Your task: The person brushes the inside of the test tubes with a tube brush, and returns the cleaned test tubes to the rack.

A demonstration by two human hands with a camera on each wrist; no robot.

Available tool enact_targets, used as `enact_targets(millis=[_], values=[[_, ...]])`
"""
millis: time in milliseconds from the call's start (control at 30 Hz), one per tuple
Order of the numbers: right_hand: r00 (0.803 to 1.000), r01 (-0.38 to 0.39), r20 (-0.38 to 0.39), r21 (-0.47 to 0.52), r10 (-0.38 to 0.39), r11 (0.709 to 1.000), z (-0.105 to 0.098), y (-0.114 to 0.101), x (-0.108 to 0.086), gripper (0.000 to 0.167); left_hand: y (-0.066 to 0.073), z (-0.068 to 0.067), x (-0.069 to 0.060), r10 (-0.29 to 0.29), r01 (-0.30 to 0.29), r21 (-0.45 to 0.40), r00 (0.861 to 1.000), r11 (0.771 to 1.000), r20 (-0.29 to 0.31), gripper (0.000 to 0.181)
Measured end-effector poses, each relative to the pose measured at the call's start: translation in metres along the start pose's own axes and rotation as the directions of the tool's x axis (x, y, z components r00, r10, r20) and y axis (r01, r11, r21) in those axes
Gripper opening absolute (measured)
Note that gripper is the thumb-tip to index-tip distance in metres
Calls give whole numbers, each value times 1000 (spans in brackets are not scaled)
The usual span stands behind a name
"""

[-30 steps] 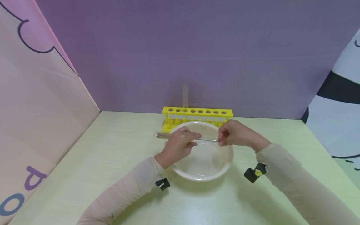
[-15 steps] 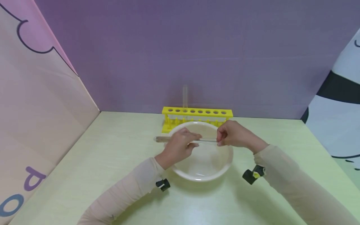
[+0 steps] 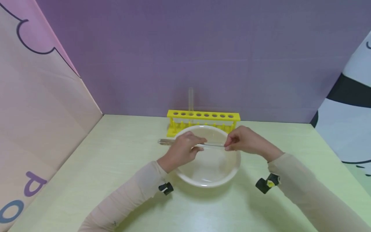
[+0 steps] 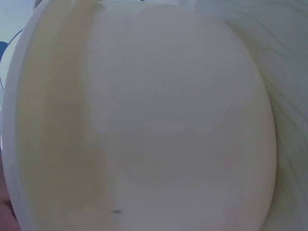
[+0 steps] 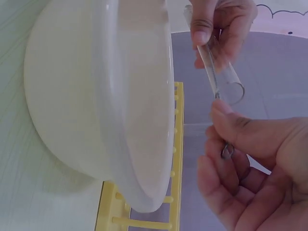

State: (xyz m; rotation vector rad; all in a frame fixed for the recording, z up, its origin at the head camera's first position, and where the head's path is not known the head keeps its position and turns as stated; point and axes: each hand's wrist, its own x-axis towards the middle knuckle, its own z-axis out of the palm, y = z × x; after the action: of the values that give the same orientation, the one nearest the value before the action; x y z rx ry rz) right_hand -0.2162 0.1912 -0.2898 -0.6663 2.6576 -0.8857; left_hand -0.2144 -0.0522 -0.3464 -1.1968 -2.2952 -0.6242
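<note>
My left hand (image 3: pixel 182 149) grips a clear glass test tube (image 5: pixel 233 79), held nearly level above a white basin (image 3: pixel 205 186). Its rounded end sticks out to the left, with the brownish bristles of a test tube brush (image 3: pixel 166 141) inside. On the open-mouth side, the thumb and fingers of my right hand (image 3: pixel 243 140) pinch the brush's thin wire handle. The right wrist view shows the wire loop (image 5: pixel 227 151) at the handle's end, among the fingers. Only the basin fills most of the left wrist view; the left hand's grip is hidden there.
Behind the basin stands a yellow test tube rack (image 3: pixel 203 115), partly covered by its rim. Another clear test tube (image 3: pixel 190 98) is upright in the rack. A purple wall panel (image 3: pixel 208 58) closes off the table's back edge.
My right hand shifts slightly left with the brush wire, then slightly back to the right, its wrist ending lower. The left hand stays almost in place with the test tube.
</note>
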Motion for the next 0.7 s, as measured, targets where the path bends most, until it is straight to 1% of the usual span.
enact_targets(millis=[67,200,300,467,533,600,700], values=[[1000,-17,16,18,17,1000,-2,1,-1,5,0,-1,0,2,-2,8,1000,1000,6,22],[996,-78,48,61,75,995,-6,4,-3,7,-1,-3,0,-5,5,16,1000,1000,20,22],[992,-106,73,100,99,989,-7,7,-4,7,-1,-3,0,-13,13,25,1000,1000,21,22],[980,-141,161,162,115,977,-5,14,-3,7,-1,-3,0,-11,10,40,999,999,30,23],[976,-140,191,169,107,976,-4,16,-3,8,0,-3,0,-9,7,47,999,999,40,23],[975,-128,202,164,94,978,-2,18,-2,9,1,-4,1,-8,6,57,999,998,50,23],[983,-79,176,143,54,987,1,18,-2,9,2,-5,1,-11,7,66,999,998,53,24]])
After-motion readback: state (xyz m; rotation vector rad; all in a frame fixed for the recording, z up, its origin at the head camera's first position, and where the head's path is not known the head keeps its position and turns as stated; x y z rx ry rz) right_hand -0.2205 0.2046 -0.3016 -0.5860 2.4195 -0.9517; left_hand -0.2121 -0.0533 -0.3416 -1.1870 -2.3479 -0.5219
